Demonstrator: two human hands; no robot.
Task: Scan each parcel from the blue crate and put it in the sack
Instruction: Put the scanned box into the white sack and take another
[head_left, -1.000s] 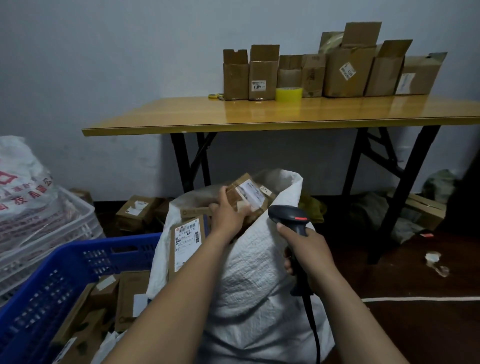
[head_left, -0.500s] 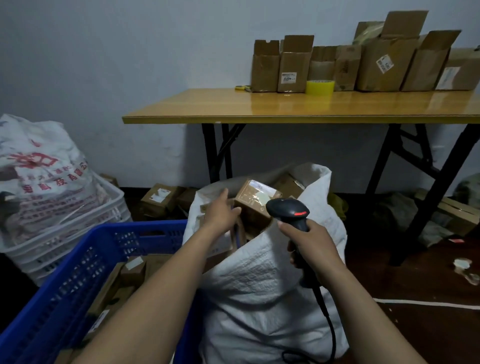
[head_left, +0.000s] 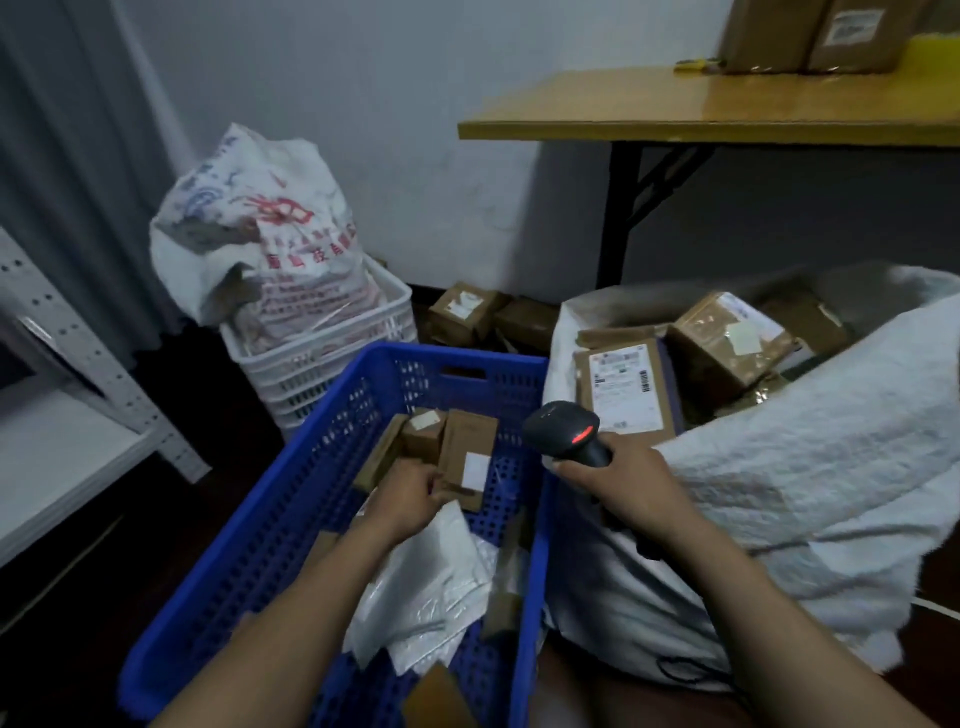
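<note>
The blue crate (head_left: 291, 525) stands at the bottom centre with brown cardboard parcels and white plastic mailers (head_left: 431, 587) inside. My left hand (head_left: 408, 501) reaches into it and grips the near edge of a flat brown parcel (head_left: 467, 457) with a white label. My right hand (head_left: 631, 480) holds a black barcode scanner (head_left: 563, 431), its red light on, over the crate's right rim. To the right sits the open white sack (head_left: 810, 467), holding several labelled parcels (head_left: 727, 343).
A white crate (head_left: 322, 353) holding a printed bag stands behind the blue crate. Loose boxes (head_left: 470, 309) lie on the floor by the wall. A wooden table (head_left: 701, 111) with boxes is at the upper right. A white metal shelf (head_left: 62, 415) is at the left.
My left hand has left the sack, where the taped parcel now lies, and moved down-left into the blue crate onto a flat parcel. My view swung left and down.
</note>
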